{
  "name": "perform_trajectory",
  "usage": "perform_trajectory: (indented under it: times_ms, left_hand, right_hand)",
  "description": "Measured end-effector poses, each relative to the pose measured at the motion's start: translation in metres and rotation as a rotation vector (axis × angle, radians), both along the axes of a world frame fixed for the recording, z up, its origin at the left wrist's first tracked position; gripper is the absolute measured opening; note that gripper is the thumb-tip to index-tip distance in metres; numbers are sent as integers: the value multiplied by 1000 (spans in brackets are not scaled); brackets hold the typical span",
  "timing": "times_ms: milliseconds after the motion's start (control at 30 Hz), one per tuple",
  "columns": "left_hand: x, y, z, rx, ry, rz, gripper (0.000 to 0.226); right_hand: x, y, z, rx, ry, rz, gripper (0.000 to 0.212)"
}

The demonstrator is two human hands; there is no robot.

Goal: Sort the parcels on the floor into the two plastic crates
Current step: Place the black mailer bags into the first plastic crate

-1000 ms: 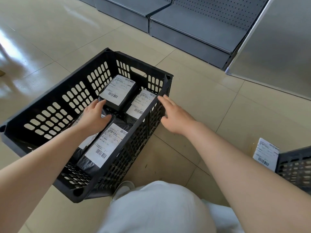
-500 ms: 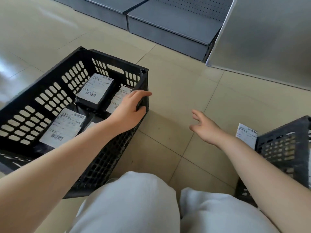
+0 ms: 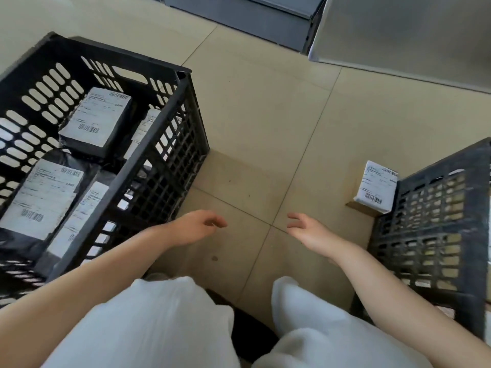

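On the tiled floor (image 3: pixel 265 115), a black plastic crate (image 3: pixel 159 123) at the left held several black-wrapped parcels (image 3: pixel 95 126) with white shipping labels. A second black crate (image 3: pixel 430 235) stood well apart at the right, with a labelled cardboard parcel (image 3: pixel 376 188) lying just beside its far corner. Between the crates, the left hand (image 3: pixel 198 227) and the right hand (image 3: pixel 308 229) hovered above the floor, fingers loosely curled, holding nothing. White-trousered knees (image 3: pixel 159 328) showed below.

Bright daylight, motion blur, wide-angle edge distortion
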State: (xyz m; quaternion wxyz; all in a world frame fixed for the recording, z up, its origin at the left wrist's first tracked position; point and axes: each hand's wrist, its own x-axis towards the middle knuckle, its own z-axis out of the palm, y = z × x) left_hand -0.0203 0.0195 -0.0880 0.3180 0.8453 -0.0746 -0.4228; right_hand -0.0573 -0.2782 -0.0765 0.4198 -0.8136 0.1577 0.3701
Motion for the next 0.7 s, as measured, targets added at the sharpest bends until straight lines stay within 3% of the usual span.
perform_trajectory:
  times_ms: [133, 300, 567, 633, 700]
  left_hand:
    - [-16, 4, -32, 8, 238, -141, 29]
    - [-44, 8, -60, 124, 486, -409, 54]
    - [-42, 15, -51, -22, 898, -337, 53]
    - [-41, 12, -46, 6, 910, -417, 52]
    - [-44, 5, -44, 59, 788, -488, 42]
  right_hand:
    - [-8, -2, -20, -23, 49, -10, 41]
    - [-16, -1, -38, -31, 93, -9, 34]
    - [-17, -3, -52, -55, 116, -88, 24]
    - [-17, -3, -53, -49, 117, -90, 22]
    - [-18, -3, -53, -44, 118, -92, 19]
